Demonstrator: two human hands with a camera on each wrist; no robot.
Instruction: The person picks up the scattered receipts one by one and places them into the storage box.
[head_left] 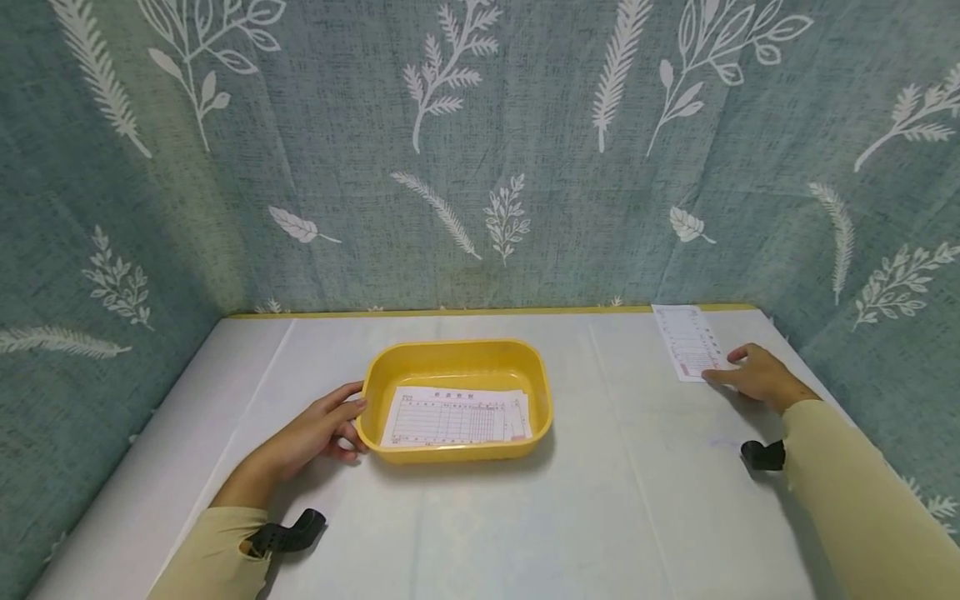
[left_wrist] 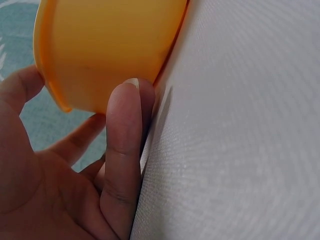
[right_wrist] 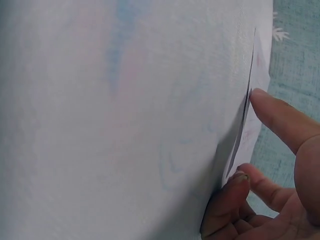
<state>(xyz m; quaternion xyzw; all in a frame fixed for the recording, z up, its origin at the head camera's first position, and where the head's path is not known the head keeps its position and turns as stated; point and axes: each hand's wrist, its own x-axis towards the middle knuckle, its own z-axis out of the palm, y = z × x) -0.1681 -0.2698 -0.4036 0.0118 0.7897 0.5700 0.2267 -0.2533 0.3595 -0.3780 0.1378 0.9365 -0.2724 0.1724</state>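
Note:
A yellow plastic basin stands on the white table, with a printed form slip on top of other paper inside it. My left hand grips the basin's left end, thumb at the rim and fingers against the outer wall. Far to the right, a second printed slip reaches the table's back edge. My right hand holds this slip by its near end, thumb and a finger apart at its edges. In the right wrist view the slip shows nearly edge-on, slightly raised, with a dark shadow beneath.
The white-covered table has a yellow strip along its back edge. Green leaf-patterned fabric hangs behind and on both sides. Black wrist mounts stick out from both sleeves.

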